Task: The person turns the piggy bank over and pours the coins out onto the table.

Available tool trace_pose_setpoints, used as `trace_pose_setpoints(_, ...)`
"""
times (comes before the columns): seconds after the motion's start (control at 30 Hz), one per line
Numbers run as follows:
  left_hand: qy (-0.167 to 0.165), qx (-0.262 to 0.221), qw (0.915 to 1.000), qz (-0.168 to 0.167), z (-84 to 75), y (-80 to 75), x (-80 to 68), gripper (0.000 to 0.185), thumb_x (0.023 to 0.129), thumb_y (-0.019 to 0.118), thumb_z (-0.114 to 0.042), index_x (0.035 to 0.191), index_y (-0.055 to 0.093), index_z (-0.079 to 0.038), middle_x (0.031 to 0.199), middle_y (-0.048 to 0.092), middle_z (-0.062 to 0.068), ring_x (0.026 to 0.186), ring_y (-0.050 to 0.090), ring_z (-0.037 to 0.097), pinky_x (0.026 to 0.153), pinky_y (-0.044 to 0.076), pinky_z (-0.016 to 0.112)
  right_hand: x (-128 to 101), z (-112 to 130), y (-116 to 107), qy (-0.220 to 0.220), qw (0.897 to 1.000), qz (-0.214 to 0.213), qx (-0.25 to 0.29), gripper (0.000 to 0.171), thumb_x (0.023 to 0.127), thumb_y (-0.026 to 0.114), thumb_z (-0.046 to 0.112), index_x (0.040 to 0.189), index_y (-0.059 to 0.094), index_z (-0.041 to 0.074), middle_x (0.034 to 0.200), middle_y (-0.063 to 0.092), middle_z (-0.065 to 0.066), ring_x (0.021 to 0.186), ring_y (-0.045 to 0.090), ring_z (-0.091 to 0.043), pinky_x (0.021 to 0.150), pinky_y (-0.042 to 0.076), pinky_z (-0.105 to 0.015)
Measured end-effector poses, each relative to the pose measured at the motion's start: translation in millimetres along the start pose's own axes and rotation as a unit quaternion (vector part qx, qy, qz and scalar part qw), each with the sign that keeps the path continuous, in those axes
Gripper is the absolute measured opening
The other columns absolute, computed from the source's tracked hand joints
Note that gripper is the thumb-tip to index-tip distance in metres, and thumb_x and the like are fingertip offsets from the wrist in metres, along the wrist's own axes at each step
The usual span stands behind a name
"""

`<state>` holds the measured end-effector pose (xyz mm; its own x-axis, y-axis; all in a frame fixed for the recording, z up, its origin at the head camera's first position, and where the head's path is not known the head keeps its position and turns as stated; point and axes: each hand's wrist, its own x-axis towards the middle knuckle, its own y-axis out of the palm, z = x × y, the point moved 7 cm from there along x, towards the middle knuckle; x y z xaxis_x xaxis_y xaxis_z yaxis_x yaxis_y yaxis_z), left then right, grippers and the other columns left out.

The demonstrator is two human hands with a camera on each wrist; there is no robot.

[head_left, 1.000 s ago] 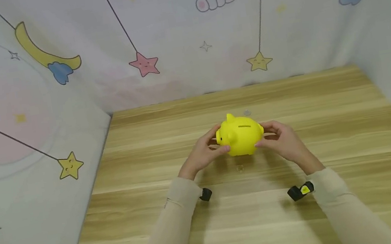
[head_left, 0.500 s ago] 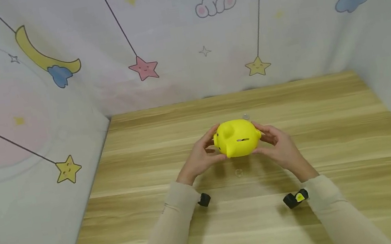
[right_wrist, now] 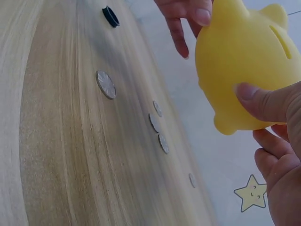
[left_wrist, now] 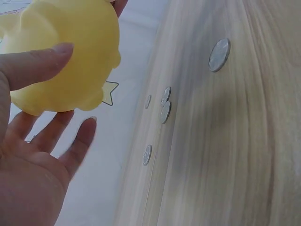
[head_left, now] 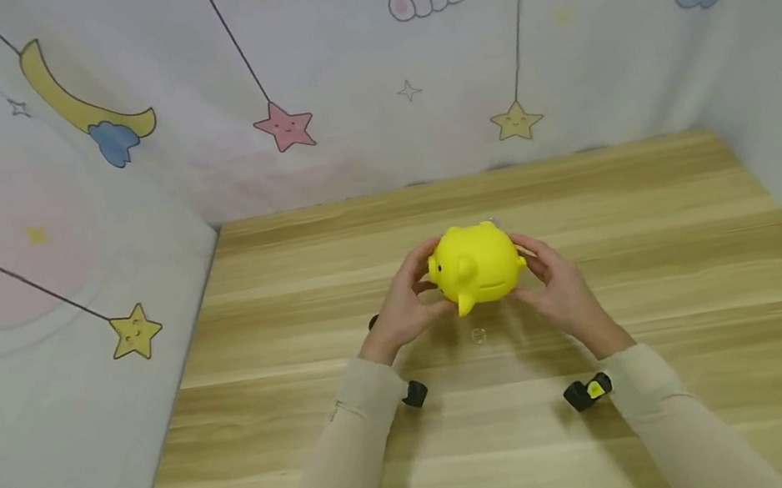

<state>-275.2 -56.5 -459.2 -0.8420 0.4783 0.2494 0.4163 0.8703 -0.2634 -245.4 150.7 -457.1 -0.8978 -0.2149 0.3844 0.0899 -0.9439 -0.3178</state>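
Left hand (head_left: 406,302) curled round the snout end of a yellow piggy bank (head_left: 476,265), thumb and fingertips pressed on its side. Piggy bank held in the air above the middle of the wooden bench (head_left: 668,270), tipped over with its coin slot facing the near side. Right hand (head_left: 557,287) cupped round the tail end, thumb (right_wrist: 263,101) pressed against the yellow body. On the bench under the pig, one large coin (right_wrist: 106,84) lying flat; further along, a loose cluster of smaller coins (right_wrist: 157,125), well apart from a small black cap (right_wrist: 110,16) at the left. Behind, a pale cloth backdrop (head_left: 350,73) printed with stars, moons and a rabbit.
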Motion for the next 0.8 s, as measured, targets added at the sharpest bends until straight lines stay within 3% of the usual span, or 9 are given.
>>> trace_pose_setpoints(0.27, -0.014, -0.037, 0.9992, 0.003, 3.1, -2.5, -1.6, 0.091, 0.078, 0.081, 0.006, 0.153, 0.037, -0.020, 0.149, 0.045, 0.000, 0.121, 0.055, 0.024, 0.094, 0.049, 0.048, 0, -1, -1, 0.031, 0.999, 0.018, 0.012, 0.080, 0.080, 0.076, -0.011, 0.149, 0.039, 0.002, 0.151, 0.041, -0.015, 0.134, 0.044, -0.035, 0.105, 0.037, -0.023)
trace_pose_setpoints(0.43, -0.064, -0.070, 0.9955, 0.009, 6.8, -0.2, -6.1, 0.087, 0.082, 0.081, -0.001, 0.154, 0.037, -0.024, 0.146, 0.046, 0.002, 0.111, 0.059, 0.028, 0.091, 0.052, 0.047, -5, -7, -4, 0.067, 0.996, 0.036, 0.037, 0.075, 0.086, 0.075, 0.000, 0.151, 0.038, 0.005, 0.150, 0.043, -0.014, 0.123, 0.054, -0.033, 0.096, 0.047, -0.026)
trace_pose_setpoints(0.6, -0.126, -0.080, 0.9887, -0.005, 18.1, 2.4, -7.3, 0.078, 0.089, 0.077, -0.023, 0.155, 0.035, -0.020, 0.140, 0.049, 0.006, 0.102, 0.063, 0.027, 0.085, 0.055, 0.040, -4, -12, -3, 0.126, 0.990, 0.046, 0.052, 0.067, 0.096, 0.068, 0.015, 0.152, 0.035, 0.004, 0.140, 0.045, -0.021, 0.112, 0.061, -0.040, 0.086, 0.055, -0.038)
trace_pose_setpoints(0.8, -0.157, -0.081, 0.9835, -0.038, 22.7, 3.3, -5.2, 0.069, 0.092, 0.071, -0.040, 0.150, 0.043, -0.015, 0.126, 0.056, 0.013, 0.092, 0.067, 0.032, 0.082, 0.056, 0.045, -1, -19, 0, 0.181, 0.981, 0.034, 0.063, 0.064, 0.099, 0.063, 0.030, 0.151, 0.037, 0.002, 0.129, 0.049, -0.024, 0.090, 0.070, -0.035, 0.078, 0.056, -0.050)
